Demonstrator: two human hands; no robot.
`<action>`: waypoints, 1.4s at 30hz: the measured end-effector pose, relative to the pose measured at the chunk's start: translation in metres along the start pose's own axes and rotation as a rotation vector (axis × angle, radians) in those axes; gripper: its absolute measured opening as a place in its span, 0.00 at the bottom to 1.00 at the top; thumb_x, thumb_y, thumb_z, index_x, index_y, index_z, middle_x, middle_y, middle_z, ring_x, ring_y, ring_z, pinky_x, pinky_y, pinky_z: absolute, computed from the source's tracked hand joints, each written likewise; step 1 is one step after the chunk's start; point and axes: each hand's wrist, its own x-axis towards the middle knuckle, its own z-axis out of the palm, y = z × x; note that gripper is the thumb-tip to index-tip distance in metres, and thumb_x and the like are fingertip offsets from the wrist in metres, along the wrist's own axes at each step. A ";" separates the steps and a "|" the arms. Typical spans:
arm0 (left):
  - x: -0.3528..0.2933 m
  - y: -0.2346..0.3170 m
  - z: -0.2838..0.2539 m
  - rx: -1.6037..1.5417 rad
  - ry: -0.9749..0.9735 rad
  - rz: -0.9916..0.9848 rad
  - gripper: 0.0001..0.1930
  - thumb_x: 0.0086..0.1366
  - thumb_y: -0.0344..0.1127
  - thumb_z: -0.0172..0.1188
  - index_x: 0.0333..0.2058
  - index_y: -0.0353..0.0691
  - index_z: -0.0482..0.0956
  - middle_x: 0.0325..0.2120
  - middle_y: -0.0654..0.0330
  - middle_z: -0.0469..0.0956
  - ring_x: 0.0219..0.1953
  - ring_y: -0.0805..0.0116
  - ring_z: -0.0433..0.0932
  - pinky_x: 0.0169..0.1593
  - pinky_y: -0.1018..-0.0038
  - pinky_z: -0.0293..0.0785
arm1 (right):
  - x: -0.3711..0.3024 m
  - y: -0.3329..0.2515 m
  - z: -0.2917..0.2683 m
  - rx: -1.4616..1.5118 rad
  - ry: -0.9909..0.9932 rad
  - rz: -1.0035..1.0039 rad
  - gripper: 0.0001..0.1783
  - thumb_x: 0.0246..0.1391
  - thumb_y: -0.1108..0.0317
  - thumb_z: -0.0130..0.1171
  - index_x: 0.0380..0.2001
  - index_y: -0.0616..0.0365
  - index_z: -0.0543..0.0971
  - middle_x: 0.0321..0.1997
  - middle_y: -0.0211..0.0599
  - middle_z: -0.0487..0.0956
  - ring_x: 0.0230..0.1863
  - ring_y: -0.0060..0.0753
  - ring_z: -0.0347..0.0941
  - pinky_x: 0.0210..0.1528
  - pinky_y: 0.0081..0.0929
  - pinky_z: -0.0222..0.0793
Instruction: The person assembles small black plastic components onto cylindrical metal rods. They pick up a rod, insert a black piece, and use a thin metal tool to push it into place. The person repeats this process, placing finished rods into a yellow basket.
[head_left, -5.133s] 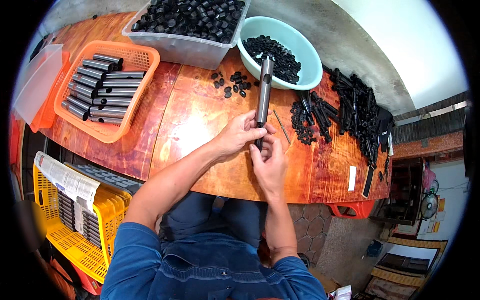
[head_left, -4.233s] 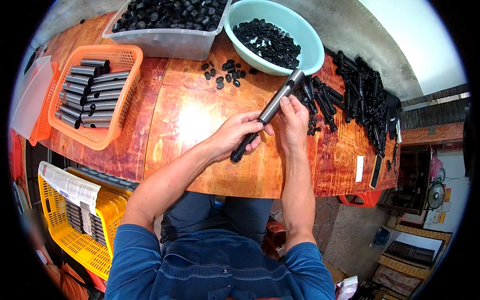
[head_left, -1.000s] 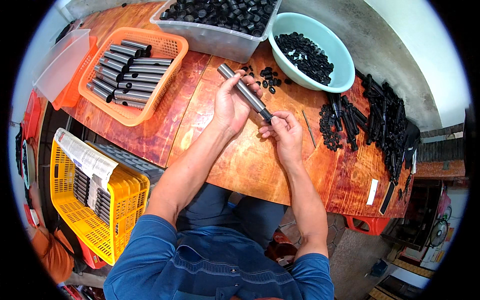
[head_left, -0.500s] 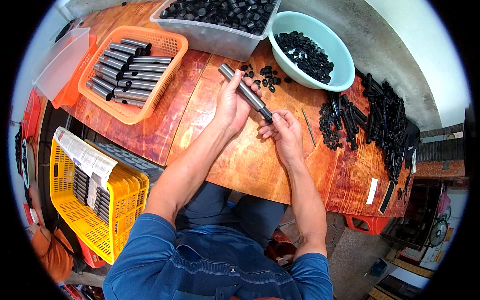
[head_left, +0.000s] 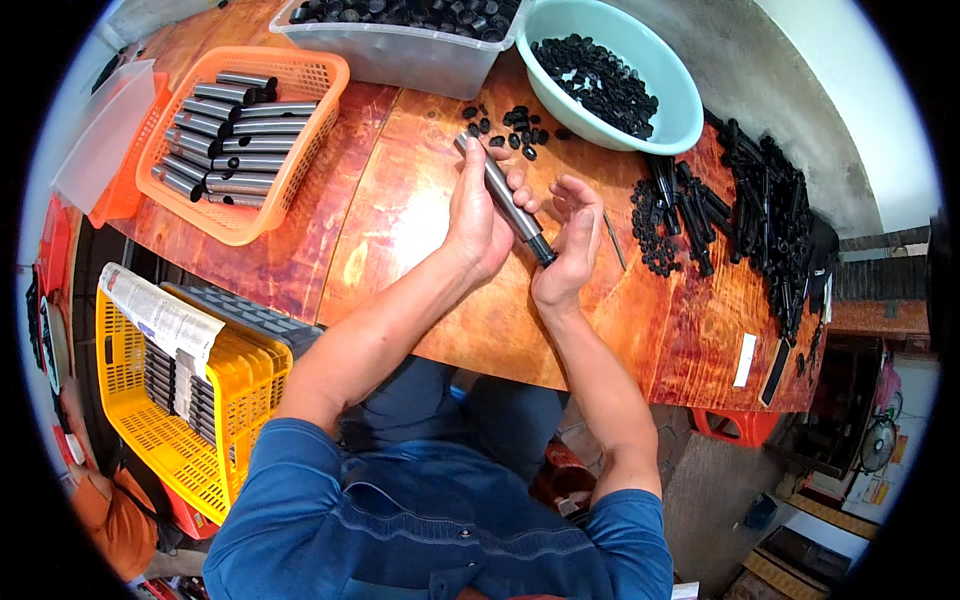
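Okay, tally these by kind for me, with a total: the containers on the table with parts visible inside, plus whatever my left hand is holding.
Orange basket of metal tubes: 1
Clear tub of black parts: 1
Pale teal basin of small black parts: 1
Metal tube with a black end, in the left hand: 1
Total: 4

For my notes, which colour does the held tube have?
The tube is silver-grey, its lower end black; best in head view.

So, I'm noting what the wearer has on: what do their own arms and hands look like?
A short blue left sleeve and a matching right sleeve leave the forearms bare. The left hand and right hand are ungloved; no watch or bracelet shows.
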 end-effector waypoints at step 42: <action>0.014 0.013 -0.017 0.031 -0.026 -0.088 0.15 0.75 0.52 0.51 0.43 0.46 0.73 0.34 0.62 0.77 0.36 0.69 0.80 0.41 0.72 0.78 | 0.008 -0.002 -0.020 0.346 -0.092 0.210 0.28 0.72 0.48 0.46 0.57 0.65 0.69 0.55 0.42 0.74 0.51 0.30 0.73 0.54 0.30 0.68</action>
